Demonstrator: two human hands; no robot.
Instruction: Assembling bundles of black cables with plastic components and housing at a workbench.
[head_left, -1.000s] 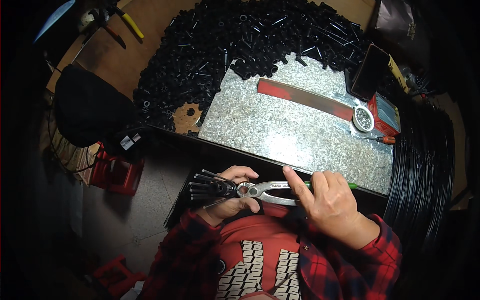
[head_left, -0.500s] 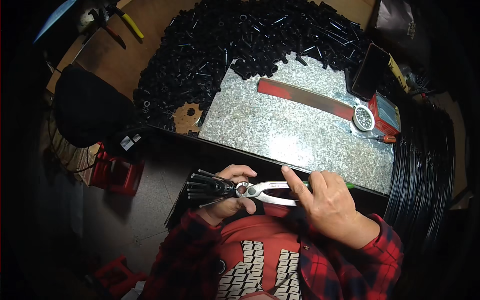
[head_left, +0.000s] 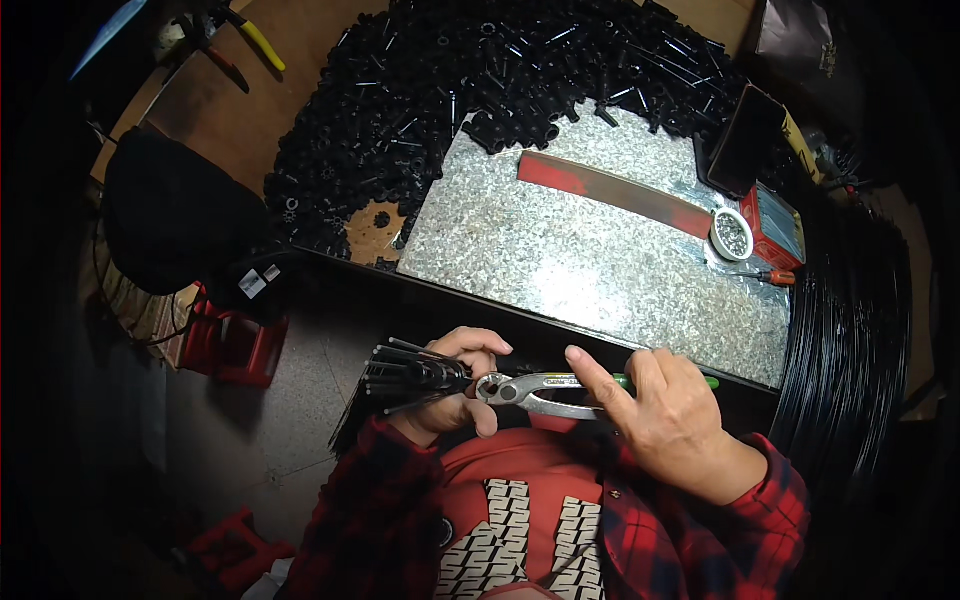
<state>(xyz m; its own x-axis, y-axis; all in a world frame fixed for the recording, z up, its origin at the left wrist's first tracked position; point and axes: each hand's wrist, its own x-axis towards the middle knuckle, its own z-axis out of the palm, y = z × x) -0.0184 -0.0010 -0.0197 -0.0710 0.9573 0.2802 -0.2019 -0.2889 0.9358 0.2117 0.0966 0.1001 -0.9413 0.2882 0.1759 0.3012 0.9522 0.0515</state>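
My left hand [head_left: 462,352] is closed round a bundle of thin black rods [head_left: 400,372] gathered at a dark hub, most of which its fingers and the shadow hide. In my right hand [head_left: 665,415] is a pair of pincers [head_left: 550,392] with silver jaws and green grips. Its index finger stretches along the tool while the other fingers curl round the handles. The rounded jaws meet the hub end of the bundle, between my left thumb and fingers. Whether they bite on anything there is too small to tell.
Beyond my hands lies a speckled stone slab [head_left: 500,250]. On it are a red-brown bar [head_left: 615,195], a white cup of small metal bits [head_left: 731,235] and a screwdriver [head_left: 777,278]. Black parts [head_left: 380,130] heap behind; long black rods [head_left: 845,330] hang right. A red stool [head_left: 240,345] stands left.
The pincers have shifted slightly down and their handles have drawn closer together. My right hand has moved a little to the right and down; the rod bundle has turned slightly.
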